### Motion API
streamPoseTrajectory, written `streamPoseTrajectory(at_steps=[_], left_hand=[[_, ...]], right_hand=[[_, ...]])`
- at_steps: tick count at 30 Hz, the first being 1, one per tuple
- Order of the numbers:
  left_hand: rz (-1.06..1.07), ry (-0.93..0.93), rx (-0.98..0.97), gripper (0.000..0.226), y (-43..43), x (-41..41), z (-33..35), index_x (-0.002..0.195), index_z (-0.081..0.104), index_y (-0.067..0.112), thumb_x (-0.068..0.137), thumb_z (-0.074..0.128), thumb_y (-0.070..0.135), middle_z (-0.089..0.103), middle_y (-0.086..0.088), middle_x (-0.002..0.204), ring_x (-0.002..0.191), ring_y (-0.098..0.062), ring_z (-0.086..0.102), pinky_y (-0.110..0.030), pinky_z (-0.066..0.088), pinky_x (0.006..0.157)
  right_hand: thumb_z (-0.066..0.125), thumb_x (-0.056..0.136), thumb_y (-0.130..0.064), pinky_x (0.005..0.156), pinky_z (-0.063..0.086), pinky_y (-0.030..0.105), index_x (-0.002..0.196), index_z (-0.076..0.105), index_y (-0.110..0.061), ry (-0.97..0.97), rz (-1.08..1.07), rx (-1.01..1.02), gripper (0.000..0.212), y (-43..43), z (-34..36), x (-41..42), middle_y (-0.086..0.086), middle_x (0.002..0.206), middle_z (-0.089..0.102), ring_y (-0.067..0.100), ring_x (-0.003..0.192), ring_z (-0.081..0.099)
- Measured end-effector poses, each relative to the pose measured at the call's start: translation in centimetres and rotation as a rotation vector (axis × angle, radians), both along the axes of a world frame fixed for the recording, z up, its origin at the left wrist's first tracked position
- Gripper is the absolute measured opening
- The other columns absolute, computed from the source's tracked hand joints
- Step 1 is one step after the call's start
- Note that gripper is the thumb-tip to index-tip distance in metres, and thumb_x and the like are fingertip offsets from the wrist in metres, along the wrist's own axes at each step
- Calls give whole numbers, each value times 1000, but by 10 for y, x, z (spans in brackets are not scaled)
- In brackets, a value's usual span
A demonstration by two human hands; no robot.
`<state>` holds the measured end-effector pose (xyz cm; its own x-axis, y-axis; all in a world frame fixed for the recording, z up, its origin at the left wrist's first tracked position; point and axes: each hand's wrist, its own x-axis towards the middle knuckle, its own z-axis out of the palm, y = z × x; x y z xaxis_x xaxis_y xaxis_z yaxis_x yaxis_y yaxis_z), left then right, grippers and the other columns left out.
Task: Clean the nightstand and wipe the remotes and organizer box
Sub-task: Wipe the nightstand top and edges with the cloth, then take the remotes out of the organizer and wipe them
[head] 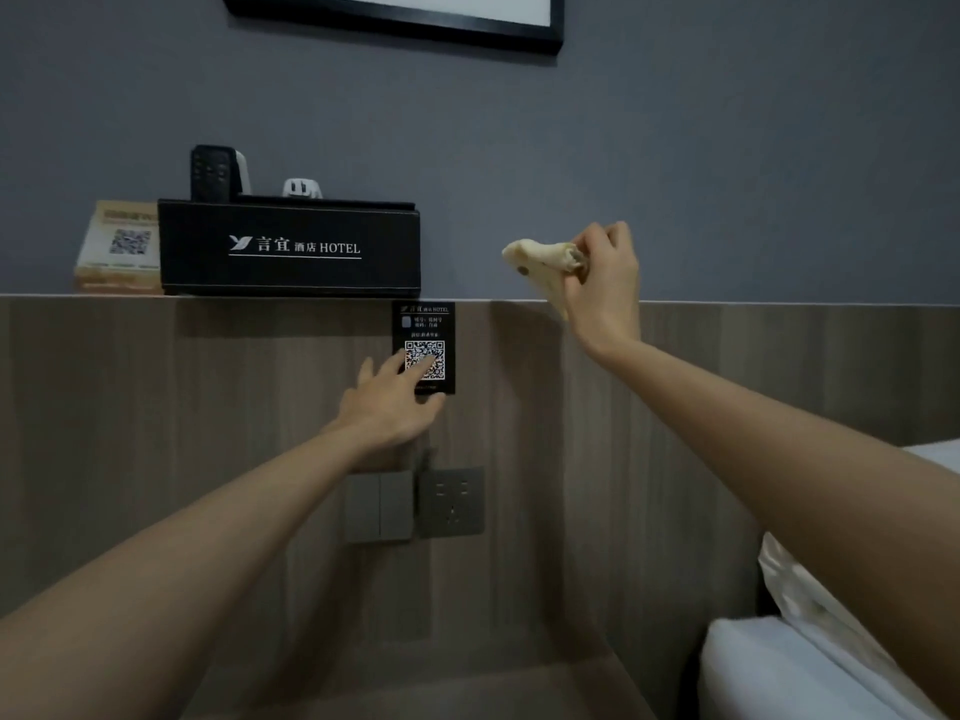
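Head view, and both arms are up at the wall. The left hand (387, 402) lies flat, fingers straight and spread, fingertips on the black code card (426, 324) stuck to the wood panel (156, 407) just under the ledge (779, 302). The right hand (605, 283) is raised beside the ledge, fingers curled tight round a bunched pale cloth (540, 262), its loose end hanging toward the panel.

The box (288, 246) sits on the ledge up left, well apart from the cloth. A black remote (210, 174) stands in its left end with a white remote (242, 171) tucked behind it. A small white plug-like piece (301, 188) pokes up further along, and a paper leaflet (122, 246) stands just beside the box's left end.

Now the risks, as I read them. That box stands right at the ledge's front lip, so a wipe dragging it forward could tip it off, remotes and all. The remotes stand tall and loose, and a swipe across the top could knock them over or out. The leaflet looks light and would likely slide or topple if the box gets nudged. If the cloth is damp, and I can't tell, the socket (452, 501) and switch (379, 506) below the left hand are worth steering clear of.

Room to move: bare ledge runs off to the right of the box, plenty for the cloth hand to travel. The left side is crowded by the leaflet. The bed (779, 667) closes in low right, under the right forearm.
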<state>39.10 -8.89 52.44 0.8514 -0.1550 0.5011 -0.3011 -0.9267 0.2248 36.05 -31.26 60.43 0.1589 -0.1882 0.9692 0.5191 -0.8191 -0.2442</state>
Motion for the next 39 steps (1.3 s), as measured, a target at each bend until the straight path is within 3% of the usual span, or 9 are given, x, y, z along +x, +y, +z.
streamPoseTrajectory(at_steps=[7, 10, 16, 20, 23, 26, 30, 35, 39], left_hand=[[52, -99, 113, 63, 6, 39, -16, 153, 8, 40, 98, 37, 50, -13, 9, 162, 147, -42, -4, -59, 14, 115], [48, -140, 94, 64, 5, 43, -25, 154, 9, 37, 98, 40, 46, -14, 11, 161, 145, -46, -5, -54, 29, 111], [56, -142, 107, 74, 1, 43, -29, 154, 5, 34, 94, 48, 43, -18, 9, 161, 144, -47, -10, -45, 45, 100], [70, -150, 149, 78, 1, 44, -30, 154, 2, 34, 93, 49, 45, -20, 8, 160, 144, -48, -10, -43, 47, 97], [72, -153, 166, 78, 2, 45, -29, 154, 1, 34, 93, 49, 45, -21, 8, 160, 144, -49, -10, -43, 48, 97], [70, -146, 169, 79, 2, 46, -29, 154, 0, 34, 93, 49, 46, -22, 8, 160, 144, -48, -10, -43, 48, 97], [63, -127, 181, 81, 3, 47, -27, 154, 1, 34, 91, 51, 49, -22, 8, 160, 144, -49, -10, -45, 46, 99], [20, -52, 175, 79, 13, 34, -11, 154, 4, 36, 91, 52, 45, -11, 11, 161, 147, -40, -1, -49, 39, 104], [-26, -256, 117, 74, 37, 14, 8, 154, 14, 29, 92, 53, 34, 32, -2, 151, 134, -26, 38, -43, 44, 97]], right_hand=[[50, 80, 12, 63, 36, 37, 88, 51, -1, -52, -218, -373, 15, 6, 2, 51, 17, 97, 47, 27, 84, 42], [61, 73, 11, 62, 30, 34, 85, 51, -5, -58, -340, -554, 22, 7, -12, 76, 14, 92, 51, 29, 80, 46], [67, 73, -2, 67, 21, 32, 74, 62, -16, -50, -564, -524, 15, 3, -16, 95, 1, 76, 63, 27, 73, 51], [58, 86, -2, 58, 27, 33, 94, 67, -8, 55, -464, -418, 14, 7, -10, 101, 8, 98, 65, 30, 82, 52], [49, 92, -5, 62, 29, 34, 107, 62, -9, 93, -416, -301, 20, 12, 2, 99, 9, 113, 57, 30, 96, 50], [48, 90, -5, 67, 33, 33, 108, 63, -8, 182, -346, -272, 24, 17, 4, 99, 11, 114, 57, 34, 101, 54], [44, 89, -26, 80, 39, 38, 105, 64, -8, 354, -383, -334, 31, 22, -12, 100, 12, 110, 64, 33, 102, 52], [45, 91, -24, 102, 31, 41, 139, 47, -20, 355, -281, -358, 49, 26, -9, 82, 5, 136, 54, 28, 124, 41], [51, 88, -19, 103, 35, 40, 141, 44, -19, 230, -120, -497, 53, 51, 1, 57, 3, 141, 50, 26, 126, 43]])
